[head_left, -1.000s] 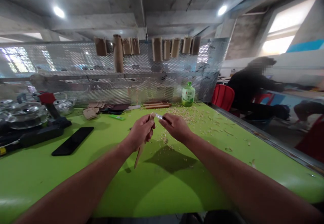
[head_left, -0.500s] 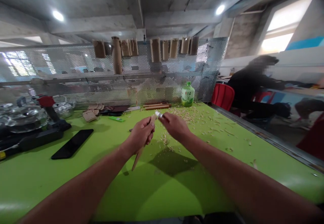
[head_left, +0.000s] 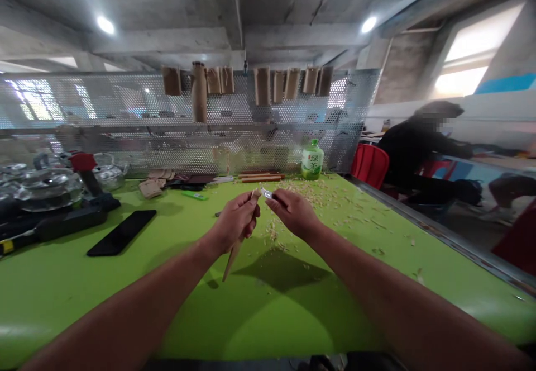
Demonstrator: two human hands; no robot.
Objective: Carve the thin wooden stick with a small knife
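My left hand (head_left: pixel 237 220) is closed around a slim wooden stick (head_left: pixel 231 260). The stick's lower end slants down toward the green table, and its pale upper tip pokes out above my thumb. My right hand (head_left: pixel 295 212) is wrapped around a small knife (head_left: pixel 267 193), whose handle is hidden in my fingers. The knife's silvery front end points left, close to the stick's tip; I cannot tell whether the two touch. Below and between my hands, curled wood shavings (head_left: pixel 274 234) lie on the table (head_left: pixel 251 326).
A black phone (head_left: pixel 122 233) lies at left, beside a red-and-black power tool (head_left: pixel 86 172) and glass teapots (head_left: pixel 46 186). Wooden pieces (head_left: pixel 153 186), a green utility knife (head_left: pixel 195 195) and a green-tea bottle (head_left: pixel 312 160) stand farther back. A person (head_left: pixel 419 142) sits at right.
My right hand has turned slightly, showing more of the knife's silvery part. My left hand keeps its hold on the stick. The whole view has shifted a little.
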